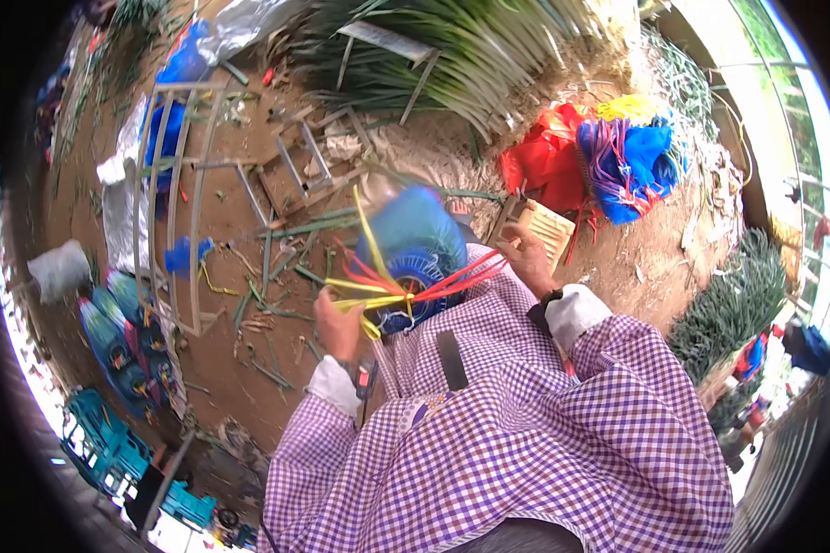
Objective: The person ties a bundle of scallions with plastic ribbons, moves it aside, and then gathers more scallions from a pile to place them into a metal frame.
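A full bag, blue and green and partly see-through (pixel 415 226), stands before my lap, its gathered mouth turned toward me. Yellow and red ties (pixel 409 297) cross over the bag's near end and meet in a knot. My left hand (pixel 338 323) pinches the yellow ends at the bag's left side. To the upper right, my right hand (pixel 526 256) is closed on the red ends, which are stretched out from the knot. A tan box (pixel 549 230) lies just beyond my right hand.
Long green onions (pixel 461 55) are piled at the top. Red bags (pixel 544 161) and blue bags (pixel 627 170) lie right of them. A metal frame (pixel 194 212) stands left, near filled bags (pixel 124 341). Another green heap (pixel 733 304) lies right. Loose stalks litter the ground.
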Motion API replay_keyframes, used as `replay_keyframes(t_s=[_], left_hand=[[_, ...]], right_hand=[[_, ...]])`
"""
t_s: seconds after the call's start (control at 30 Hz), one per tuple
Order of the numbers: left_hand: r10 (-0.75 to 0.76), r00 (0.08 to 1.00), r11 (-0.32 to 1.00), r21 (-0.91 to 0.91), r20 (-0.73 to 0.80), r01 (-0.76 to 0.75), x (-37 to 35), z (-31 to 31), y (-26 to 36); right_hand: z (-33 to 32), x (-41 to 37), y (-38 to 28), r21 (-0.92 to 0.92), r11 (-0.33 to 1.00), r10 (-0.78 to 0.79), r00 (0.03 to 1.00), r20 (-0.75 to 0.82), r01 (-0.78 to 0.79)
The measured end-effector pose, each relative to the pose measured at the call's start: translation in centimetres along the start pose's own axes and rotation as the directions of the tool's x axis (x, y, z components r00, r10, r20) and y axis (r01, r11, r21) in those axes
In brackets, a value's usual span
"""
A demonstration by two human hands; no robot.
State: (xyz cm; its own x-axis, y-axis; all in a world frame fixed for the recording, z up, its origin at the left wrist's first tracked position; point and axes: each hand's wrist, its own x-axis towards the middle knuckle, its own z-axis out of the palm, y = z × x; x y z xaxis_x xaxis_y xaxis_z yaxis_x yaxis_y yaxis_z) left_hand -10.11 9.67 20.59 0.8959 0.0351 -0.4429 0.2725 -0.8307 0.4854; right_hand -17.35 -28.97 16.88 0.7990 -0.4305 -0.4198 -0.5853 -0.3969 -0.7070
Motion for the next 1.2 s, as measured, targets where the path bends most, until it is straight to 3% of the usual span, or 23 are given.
replay_keyframes(t_s=[0.03, 0.1, 0.17, 0.23, 0.37, 0.43, 0.5, 0.57, 0.7, 0.77, 0.9, 1.03, 1.1, 1.13, 1.17, 1.2], left_hand=[[-0.009, 0.999, 1.000, 0.027, -0.042, 0.010, 0.0, -1.2, 2.0], [0.050, 0.997, 0.978, 0.199, 0.051, -0.059, 0.6, -0.3, 1.1], [0.227, 0.957, 0.915, 0.296, 0.182, -0.274, 1.2, 0.5, 2.1], [0.289, 0.915, 0.952, 0.013, 0.281, -0.304, 2.5, 3.0, -0.4], [0.325, 0.892, 0.937, 0.021, 0.315, -0.349, 3.7, 3.6, -0.7], [0.312, 0.885, 0.942, 0.009, 0.346, -0.336, 3.7, 3.5, -0.2], [0.345, 0.869, 0.928, 0.009, 0.354, -0.372, 3.8, 3.6, -0.8], [0.361, 0.845, 0.923, -0.019, 0.395, -0.385, 4.2, 4.2, -2.4], [0.420, 0.823, 0.893, -0.014, 0.383, -0.449, 4.7, 4.8, -4.4], [0.390, 0.814, 0.891, 0.044, 0.431, -0.451, 5.7, 5.5, -5.2], [0.482, 0.745, 0.841, -0.004, 0.461, -0.542, 5.4, 4.7, -4.0], [0.449, 0.671, 0.838, -0.018, 0.590, -0.545, 6.5, 4.9, -4.0], [0.537, 0.653, 0.806, -0.098, 0.535, -0.583, 7.9, 6.2, -6.0], [0.531, 0.646, 0.802, -0.080, 0.548, -0.592, 6.7, 5.5, -4.6], [0.523, 0.641, 0.799, -0.061, 0.562, -0.598, 5.6, 5.0, -3.7], [0.519, 0.597, 0.830, -0.191, 0.612, -0.525, 6.3, 5.9, -4.2]], right_hand=[[0.0, 0.3, -1.1, -0.107, 0.993, -0.055, 0.993, -0.108, 0.044], [0.6, 0.4, -2.8, 0.070, 0.969, -0.237, 0.971, -0.035, 0.239], [1.4, -0.8, -5.2, 0.033, 0.948, -0.319, 0.942, 0.103, 0.317], [4.1, -1.8, -5.6, 0.071, 0.942, -0.332, 0.890, 0.312, 0.327], [7.4, -3.6, -7.5, 0.161, 0.982, -0.182, 0.718, 0.672, 0.097], [9.9, -4.9, -6.7, 0.241, 0.970, -0.184, 0.744, 0.642, 0.032], [11.8, -6.6, -6.4, 0.161, 0.984, -0.153, 0.822, 0.548, 0.076], [13.2, -7.8, -6.9, 0.068, 0.998, -0.024, 0.888, 0.459, -0.009], [15.0, -10.3, -8.5, -0.032, 0.997, 0.081, 0.973, 0.216, -0.076], [15.9, -11.0, -8.5, -0.040, 0.993, 0.121, 0.977, 0.176, -0.115], [16.7, -12.7, -9.0, 0.132, 0.965, 0.215, 0.971, 0.103, -0.227], [17.9, -15.0, -8.7, 0.249, 0.950, 0.195, 0.981, -0.006, -0.187], [18.2, -16.4, -9.2, 0.332, 0.881, 0.389, 0.915, -0.109, -0.336], [19.3, -17.6, -9.0, 0.265, 0.936, 0.301, 0.916, -0.266, -0.231], [21.8, -18.1, -7.8, 0.096, 0.977, 0.211, 0.928, -0.306, -0.190], [22.4, -19.2, -8.2, -0.138, 0.977, 0.116, 0.948, -0.298, -0.163]])
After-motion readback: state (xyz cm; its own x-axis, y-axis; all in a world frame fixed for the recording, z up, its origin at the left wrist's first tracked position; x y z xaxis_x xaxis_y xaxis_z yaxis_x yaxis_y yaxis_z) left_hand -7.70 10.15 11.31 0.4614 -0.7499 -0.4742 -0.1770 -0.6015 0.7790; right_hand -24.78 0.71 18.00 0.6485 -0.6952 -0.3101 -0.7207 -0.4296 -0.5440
